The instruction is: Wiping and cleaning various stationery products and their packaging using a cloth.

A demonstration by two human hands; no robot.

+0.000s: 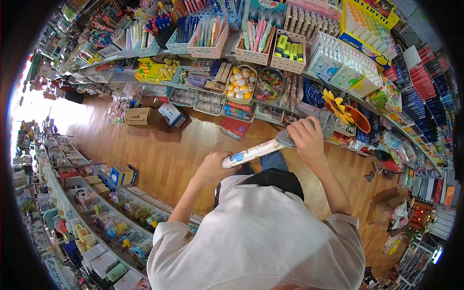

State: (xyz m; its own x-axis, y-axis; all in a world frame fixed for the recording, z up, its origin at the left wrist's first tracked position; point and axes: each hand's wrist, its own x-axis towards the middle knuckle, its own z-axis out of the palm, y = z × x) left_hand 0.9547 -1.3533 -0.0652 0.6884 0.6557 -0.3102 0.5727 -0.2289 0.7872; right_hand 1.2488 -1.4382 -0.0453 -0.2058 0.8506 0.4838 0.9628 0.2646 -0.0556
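A long white object with colourful printed patterns (pixel 252 153) is held slanting in front of my body, its kind not certain. My left hand (pixel 214 166) grips its lower, rounded end. A grey cloth (pixel 324 125) lies at the upper end, and my right hand (pixel 305 137) is closed on it, partly covering that end. Just beyond the cloth are a yellow artificial sunflower (pixel 337 107) and an orange bowl-like container (pixel 358 119) at the shelf edge.
Stationery shelves run across the front and right, with a pink basket of yellow highlighters (pixel 289 61) and a basket of white and orange balls (pixel 239 85). A cardboard box (pixel 139 116) stands on the wooden floor (pixel 174 156). Another loaded shelf (pixel 98 203) curves along the left.
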